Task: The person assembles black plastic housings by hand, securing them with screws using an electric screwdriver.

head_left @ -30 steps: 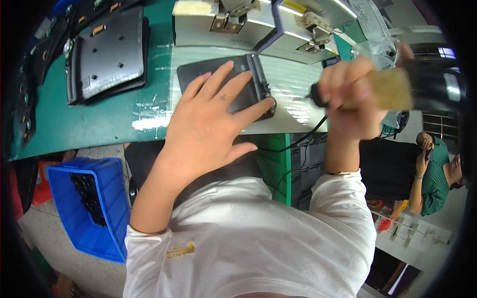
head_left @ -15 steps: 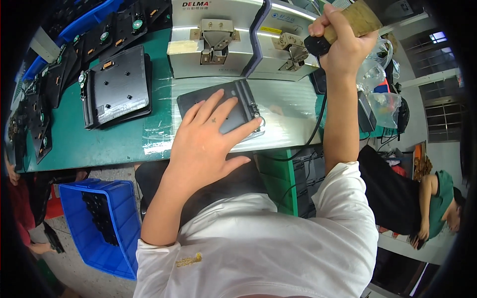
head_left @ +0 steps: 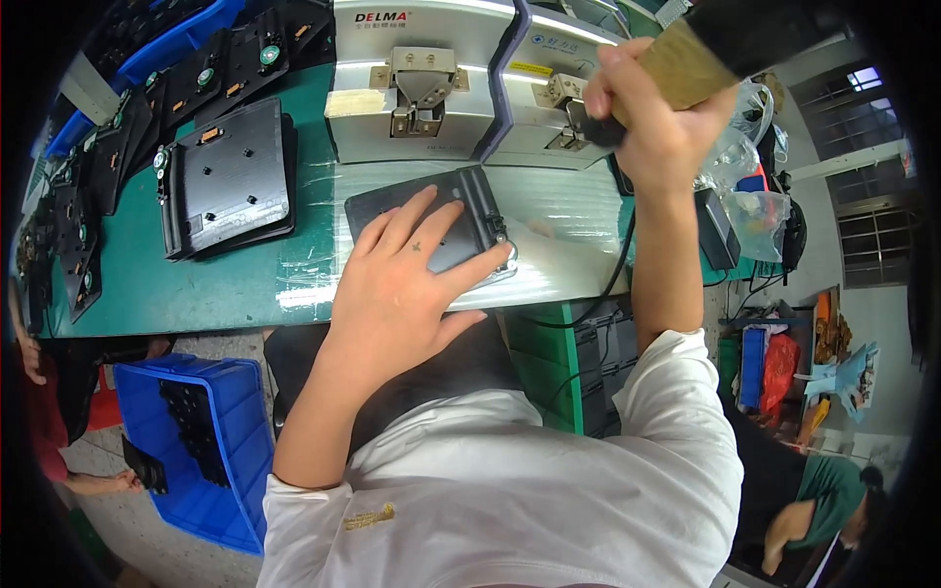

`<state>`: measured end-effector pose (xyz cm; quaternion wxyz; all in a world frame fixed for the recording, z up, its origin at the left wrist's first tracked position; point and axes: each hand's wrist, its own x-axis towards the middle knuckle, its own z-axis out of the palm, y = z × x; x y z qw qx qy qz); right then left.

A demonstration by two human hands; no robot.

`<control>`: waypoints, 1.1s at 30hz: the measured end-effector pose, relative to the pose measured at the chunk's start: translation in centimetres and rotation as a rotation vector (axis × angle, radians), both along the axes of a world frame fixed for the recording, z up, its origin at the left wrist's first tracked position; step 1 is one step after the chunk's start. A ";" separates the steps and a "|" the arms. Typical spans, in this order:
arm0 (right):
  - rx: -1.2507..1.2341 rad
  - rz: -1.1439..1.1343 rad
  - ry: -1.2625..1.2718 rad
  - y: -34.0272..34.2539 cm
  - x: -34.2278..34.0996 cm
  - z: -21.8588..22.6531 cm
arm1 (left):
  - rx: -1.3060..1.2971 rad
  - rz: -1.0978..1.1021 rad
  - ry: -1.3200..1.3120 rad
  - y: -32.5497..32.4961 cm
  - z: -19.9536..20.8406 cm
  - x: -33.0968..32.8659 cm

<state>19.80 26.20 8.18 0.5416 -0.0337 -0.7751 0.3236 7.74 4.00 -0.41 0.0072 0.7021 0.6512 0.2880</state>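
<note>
My left hand (head_left: 392, 289) lies flat with fingers spread on a black rectangular plate (head_left: 474, 201), its fingertips touching the top. Along the plate's right edge runs a raised black bar with small metal parts. Beneath it is a shiny plastic-covered mat (head_left: 578, 255). My right hand (head_left: 662, 142) is raised at the right, wrapped around a thick electric screwdriver (head_left: 691, 67) with a tan taped body, a black upper end and a black cord at its lower end. The screwdriver is apart from the plate, and its tip cannot be made out.
Two silver screw feeders (head_left: 358, 142) stand behind the plate. Stacked black plates (head_left: 230, 171) lie left on the green table (head_left: 235, 294). Below is a blue bin (head_left: 250, 412); a co-worker's hand (head_left: 127, 480) holds a black plate (head_left: 147, 465) beside it. Another person (head_left: 828, 490) is at lower right.
My right hand and the screwdriver have come slightly lower and left. My left hand stays on the plate. A co-worker's black plate has moved up to the blue bin; the person at right has shifted lower.
</note>
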 end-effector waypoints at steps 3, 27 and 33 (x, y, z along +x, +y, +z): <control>-0.379 0.282 0.008 -1.3 0.6 0.8 | -0.004 -0.002 -0.001 -0.1 -0.1 0.0; -0.037 0.069 0.309 1.7 0.1 0.0 | -0.006 0.007 0.022 -0.3 -0.4 0.3; -0.031 0.008 0.255 0.8 -0.7 -0.5 | -0.001 0.005 0.018 -0.2 -0.3 0.3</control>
